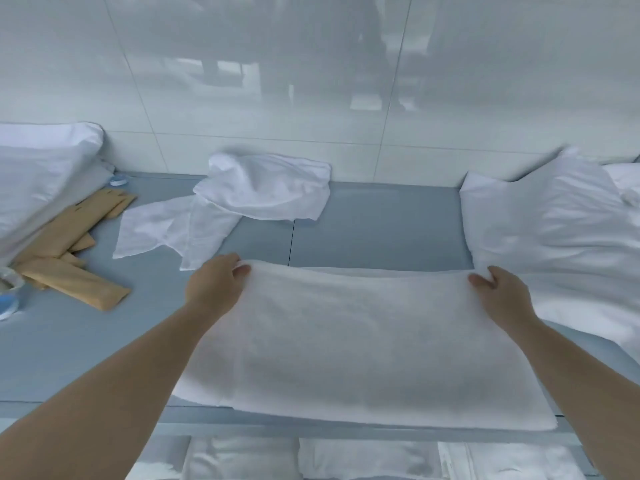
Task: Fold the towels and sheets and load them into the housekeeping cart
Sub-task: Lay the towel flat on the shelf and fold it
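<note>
A: Starting at the far left, we see a white pillow (41,174) lying against the tiled wall (311,81), and just below it a loose pile of tan paper packets (72,258) on the grey table (374,220).

B: Agreed. At the left edge we also catch bits of blue and clear things, too blurred for us to tell what they are.

A: Moving right, a crumpled white cloth (242,199) lies at the back of the table, touching the wall, one thin layer trailing toward us.

B: Then our left hand (214,289). We see its fingers curled over the far left corner of the folded towel (353,341), thumb on top, pinching the edge.

A: The towel itself lies flat across the middle of the table, its near edge reaching the table's front rim.

B: Our right hand (502,292) pinches the far right corner the same way, thumb on top.

A: Just beside that hand, a heap of white sheets (554,230) fills the right side.

B: Below the rim we make out folded white linen (363,459) on a lower shelf.
</note>
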A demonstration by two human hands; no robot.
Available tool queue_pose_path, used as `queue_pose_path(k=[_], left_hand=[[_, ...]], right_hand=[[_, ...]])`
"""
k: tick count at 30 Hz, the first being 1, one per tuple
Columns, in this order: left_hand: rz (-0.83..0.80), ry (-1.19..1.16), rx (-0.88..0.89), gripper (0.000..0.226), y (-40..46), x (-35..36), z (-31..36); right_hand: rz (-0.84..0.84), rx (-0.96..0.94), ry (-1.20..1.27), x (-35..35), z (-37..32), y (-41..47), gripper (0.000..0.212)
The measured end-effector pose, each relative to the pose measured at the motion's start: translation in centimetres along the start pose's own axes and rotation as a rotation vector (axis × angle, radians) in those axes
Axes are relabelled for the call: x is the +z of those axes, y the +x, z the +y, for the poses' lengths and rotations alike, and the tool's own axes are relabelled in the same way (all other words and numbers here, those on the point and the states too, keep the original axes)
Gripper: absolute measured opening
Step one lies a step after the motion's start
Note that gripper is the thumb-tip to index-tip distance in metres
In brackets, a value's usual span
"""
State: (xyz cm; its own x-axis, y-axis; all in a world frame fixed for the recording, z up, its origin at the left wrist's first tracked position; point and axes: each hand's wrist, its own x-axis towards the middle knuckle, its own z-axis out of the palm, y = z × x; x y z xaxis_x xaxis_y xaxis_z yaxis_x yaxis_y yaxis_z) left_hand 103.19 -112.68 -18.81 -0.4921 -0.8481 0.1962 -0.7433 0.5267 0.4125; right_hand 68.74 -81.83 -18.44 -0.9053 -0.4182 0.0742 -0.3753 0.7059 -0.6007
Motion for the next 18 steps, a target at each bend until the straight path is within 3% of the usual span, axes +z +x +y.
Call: queue_pose_path(k=[5,10,14,18], left_hand=[[0.007,0.187,-0.004,0.021,0.9,1.7,-0.9],[0.074,0.136,-0.046,0.023,2.1,1.9,-1.6],[0.069,0.166,-0.056,0.024,2.1,2.0,-1.3],[0.044,0.205,-0.048,0.024,2.0,1.9,-1.8]], right_hand=[[0.020,0.021,-0.061,2.0,-0.1,0.4,0.029],[0.101,0.011,-0.088,2.4,-0.8,1.1,0.034],[0.069,0.033,-0.179,2.7,-1.5,1.5,0.026],[0.074,-0.024,-0.237,3.1,-1.6,1.5,0.033]])
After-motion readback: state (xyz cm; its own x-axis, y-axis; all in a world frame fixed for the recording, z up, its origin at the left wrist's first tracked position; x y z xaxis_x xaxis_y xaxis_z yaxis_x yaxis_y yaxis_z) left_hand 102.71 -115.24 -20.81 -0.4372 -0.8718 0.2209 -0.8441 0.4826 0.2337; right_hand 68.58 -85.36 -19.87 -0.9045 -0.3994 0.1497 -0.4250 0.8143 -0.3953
